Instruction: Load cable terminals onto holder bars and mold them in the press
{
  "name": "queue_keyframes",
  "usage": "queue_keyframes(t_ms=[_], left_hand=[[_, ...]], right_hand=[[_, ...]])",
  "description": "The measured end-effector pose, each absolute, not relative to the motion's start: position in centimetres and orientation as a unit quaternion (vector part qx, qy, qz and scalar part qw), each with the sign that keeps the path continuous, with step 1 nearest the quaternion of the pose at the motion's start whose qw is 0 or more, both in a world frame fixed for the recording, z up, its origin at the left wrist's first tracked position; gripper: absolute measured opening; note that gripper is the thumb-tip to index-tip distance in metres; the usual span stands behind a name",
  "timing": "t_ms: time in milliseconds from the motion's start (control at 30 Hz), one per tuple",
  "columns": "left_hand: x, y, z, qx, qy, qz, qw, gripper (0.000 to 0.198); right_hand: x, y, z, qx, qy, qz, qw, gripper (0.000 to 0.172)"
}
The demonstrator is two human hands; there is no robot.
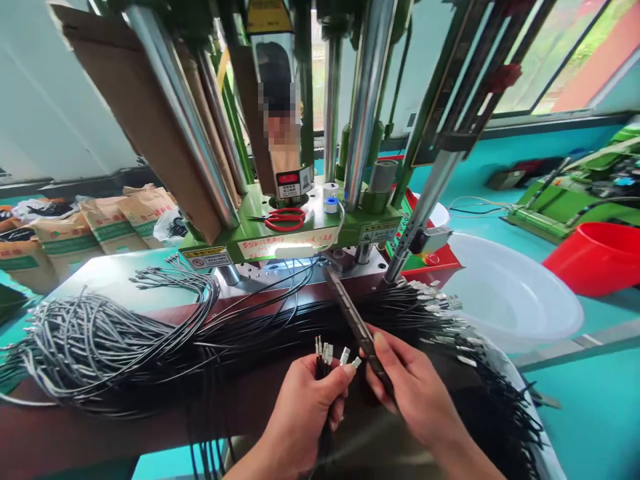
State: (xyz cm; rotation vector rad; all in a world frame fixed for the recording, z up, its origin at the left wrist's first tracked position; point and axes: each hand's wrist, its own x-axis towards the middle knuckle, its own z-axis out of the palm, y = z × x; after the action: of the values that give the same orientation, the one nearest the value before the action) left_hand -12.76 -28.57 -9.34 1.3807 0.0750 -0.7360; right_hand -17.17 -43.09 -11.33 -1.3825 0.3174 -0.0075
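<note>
My left hand (pixel 303 410) is closed around a small bunch of black cables, whose metal terminals (pixel 327 353) stick up above the thumb. My right hand (pixel 417 390) grips a long dark notched bar (pixel 353 313), tilted away from me. Its far end reaches the metal bed of the green press (pixel 235 233); contact there cannot be made out. Just beyond both hands, a thick row of black cables (pixel 320 317) lies across the brown table edge. Thin cables run from that side toward the lit gap under the press plate.
Grey cables (pixel 100 333) are heaped at the left. Red-handled scissors (pixel 285 219) rest on the press plate between steel columns. On the right stand a white tub (pixel 520 287), a red bucket (pixel 595 260) and a control box with a red button (pixel 430 259). Paper sacks (pixel 67 243) stand behind.
</note>
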Motion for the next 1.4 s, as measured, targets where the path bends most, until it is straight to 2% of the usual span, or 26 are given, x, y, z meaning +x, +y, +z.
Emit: queue_keyframes(t_ms=[433,867,1133,1400], left_hand=[[-12.8,-28.7,-8.9,0.647,0.018,-0.345,0.680,0.025],[-12.9,-29.0,-9.1,0.645,0.013,-0.337,0.686,0.024],[-12.1,-27.5,-9.0,0.548,0.062,-0.351,0.757,0.035],[-12.7,-28.8,-9.3,0.657,0.004,-0.324,0.681,0.032]], right_hand=[[-16.3,-42.7,-10.4,-0.688,0.110,0.012,0.717,0.057],[-16.2,-42.3,-11.0,-0.739,0.089,-0.046,0.666,0.047],[-16.9,-43.8,-11.0,-0.660,0.134,0.011,0.740,0.061],[-16.9,-43.9,-10.8,-0.678,0.102,0.033,0.727,0.057]])
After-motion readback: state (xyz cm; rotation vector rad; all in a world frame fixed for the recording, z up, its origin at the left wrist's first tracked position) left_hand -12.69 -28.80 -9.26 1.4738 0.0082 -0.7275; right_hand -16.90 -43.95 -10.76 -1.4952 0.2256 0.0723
